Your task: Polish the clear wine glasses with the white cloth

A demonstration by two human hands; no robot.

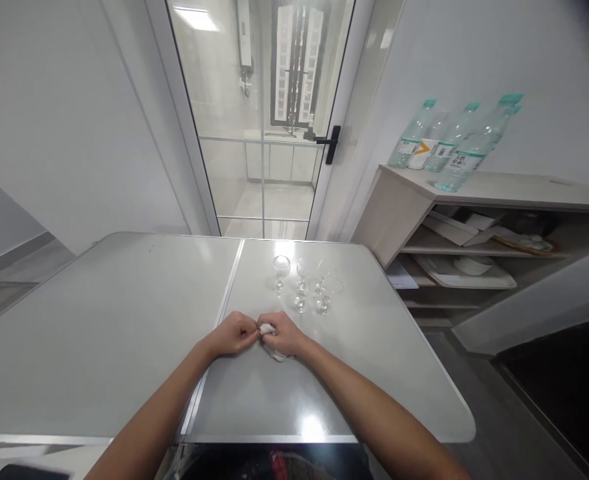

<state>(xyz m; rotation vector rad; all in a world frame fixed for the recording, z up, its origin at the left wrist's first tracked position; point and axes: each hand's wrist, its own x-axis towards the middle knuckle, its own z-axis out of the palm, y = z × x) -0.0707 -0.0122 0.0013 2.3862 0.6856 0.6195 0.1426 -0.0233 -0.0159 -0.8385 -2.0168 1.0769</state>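
Note:
Both my hands meet over the middle of a pale grey table [124,333]. My left hand [234,333] is closed, its fingertips pinching a small white cloth [269,331]. My right hand [284,335] is curled around the same cloth, part of which hangs out below my palm. Just beyond my hands stand several small clear stemmed glasses [304,283], upright in a loose cluster and apart from my fingers.
A light wooden shelf unit [424,200] stands at the right with several plastic water bottles [454,147] on top and papers and trays inside. A glass door [264,120] with a black handle is behind the table. The table's rounded right edge borders open floor.

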